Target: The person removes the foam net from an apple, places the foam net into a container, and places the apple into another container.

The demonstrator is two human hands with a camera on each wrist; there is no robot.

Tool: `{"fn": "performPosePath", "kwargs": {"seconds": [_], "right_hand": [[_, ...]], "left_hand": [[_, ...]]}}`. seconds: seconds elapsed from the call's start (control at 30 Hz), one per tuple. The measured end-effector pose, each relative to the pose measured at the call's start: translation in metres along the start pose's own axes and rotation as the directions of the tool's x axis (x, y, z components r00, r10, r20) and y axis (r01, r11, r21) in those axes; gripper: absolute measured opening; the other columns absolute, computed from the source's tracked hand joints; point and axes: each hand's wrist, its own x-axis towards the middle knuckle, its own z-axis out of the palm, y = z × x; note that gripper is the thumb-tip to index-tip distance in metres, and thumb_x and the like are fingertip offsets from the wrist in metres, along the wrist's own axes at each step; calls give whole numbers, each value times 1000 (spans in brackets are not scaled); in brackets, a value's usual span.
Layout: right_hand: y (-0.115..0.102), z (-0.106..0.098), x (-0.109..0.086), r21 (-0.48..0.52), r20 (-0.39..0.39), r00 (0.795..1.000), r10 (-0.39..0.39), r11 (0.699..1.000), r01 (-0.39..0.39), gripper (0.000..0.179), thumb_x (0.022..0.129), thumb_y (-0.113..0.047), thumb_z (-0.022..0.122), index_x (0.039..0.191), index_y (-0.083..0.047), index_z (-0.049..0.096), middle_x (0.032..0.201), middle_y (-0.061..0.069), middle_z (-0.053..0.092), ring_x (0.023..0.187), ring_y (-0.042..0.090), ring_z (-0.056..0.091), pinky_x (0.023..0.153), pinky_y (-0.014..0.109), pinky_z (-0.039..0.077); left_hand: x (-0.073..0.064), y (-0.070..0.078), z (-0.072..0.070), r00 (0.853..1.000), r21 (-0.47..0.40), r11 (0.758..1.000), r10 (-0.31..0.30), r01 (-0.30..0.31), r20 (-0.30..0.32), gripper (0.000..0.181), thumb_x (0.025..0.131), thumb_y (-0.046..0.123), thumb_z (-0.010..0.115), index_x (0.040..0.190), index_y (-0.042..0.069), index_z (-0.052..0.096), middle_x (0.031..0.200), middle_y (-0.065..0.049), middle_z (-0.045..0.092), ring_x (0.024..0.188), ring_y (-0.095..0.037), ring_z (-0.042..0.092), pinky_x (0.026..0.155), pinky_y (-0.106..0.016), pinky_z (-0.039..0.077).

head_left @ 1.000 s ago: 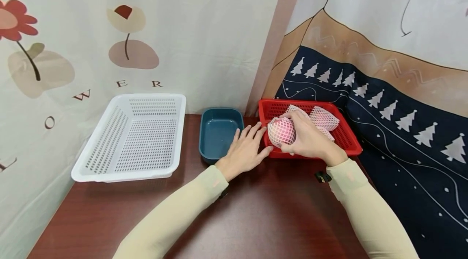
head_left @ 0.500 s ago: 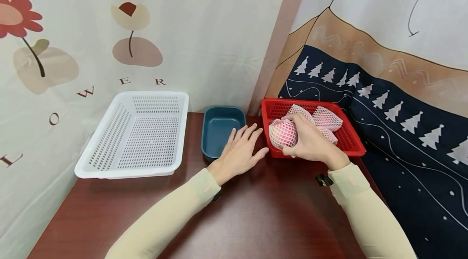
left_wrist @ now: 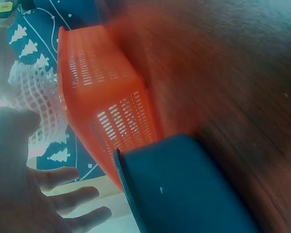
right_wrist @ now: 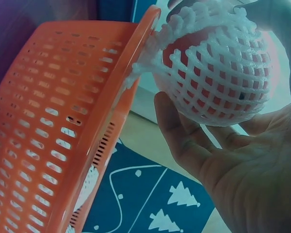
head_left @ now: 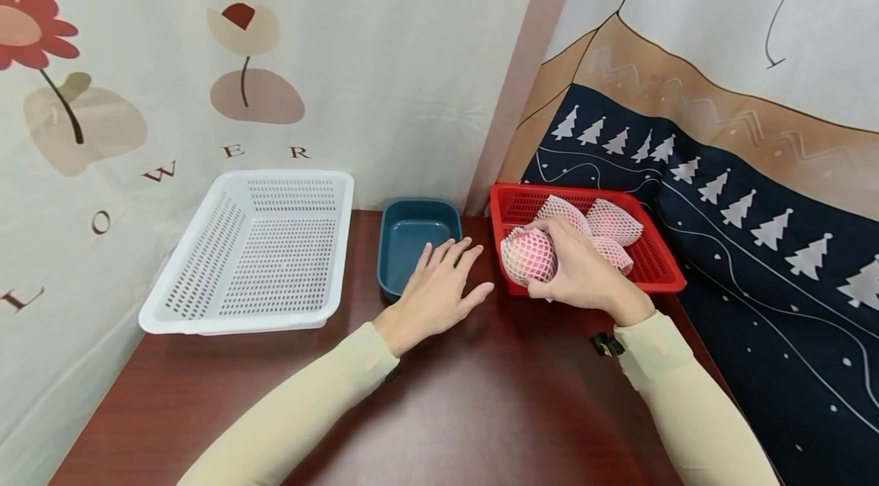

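My right hand [head_left: 579,265] grips a round pink fruit [head_left: 529,255] wrapped in a white foam net. It holds the fruit over the front left rim of the red basket [head_left: 659,257]; in the right wrist view, thumb and fingers curve round the netted ball [right_wrist: 213,73]. Behind the hand, several more netted fruits [head_left: 613,222] lie in the basket. My left hand [head_left: 433,295] has spread, straight fingers and holds nothing. It overlaps the front right corner of the dark blue tub [head_left: 405,242] in the head view, and its fingers show beside that tub [left_wrist: 184,189] in the left wrist view.
A large white perforated basket [head_left: 336,242] stands on the left of the brown wooden table [head_left: 446,410]. The blue tub sits between it and the red basket. Printed curtains [head_left: 412,74] close off the back and the right side.
My left hand has drawn back to the left, away from the red basket and the fruit. My right hand still grips the netted fruit, shifted only slightly.
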Motion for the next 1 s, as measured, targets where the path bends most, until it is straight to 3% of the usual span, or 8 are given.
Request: {"fn": "performPosePath", "kwargs": {"seconds": [0.53, 1.0], "right_hand": [[-13, 5, -9, 11, -11, 999, -49, 999, 49, 95, 77, -23, 101, 158, -12, 52, 151, 10, 62, 133, 27, 60, 109, 58, 66], [-34, 16, -14, 16, -6, 988, -151, 988, 151, 96, 75, -26, 102, 157, -15, 53, 148, 4, 63, 129, 19, 63, 104, 49, 69]], "left_hand": [[-21, -12, -11, 1000, 23, 1000, 11, -10, -20, 74, 116, 62, 61, 173, 16, 55, 183, -15, 50, 169, -44, 48, 141, -76, 32], [-44, -28, -21, 999, 65, 998, 0, 3, -45, 73, 115, 62, 63, 172, 17, 56, 182, -16, 51, 168, -46, 50, 139, -77, 34]]}}
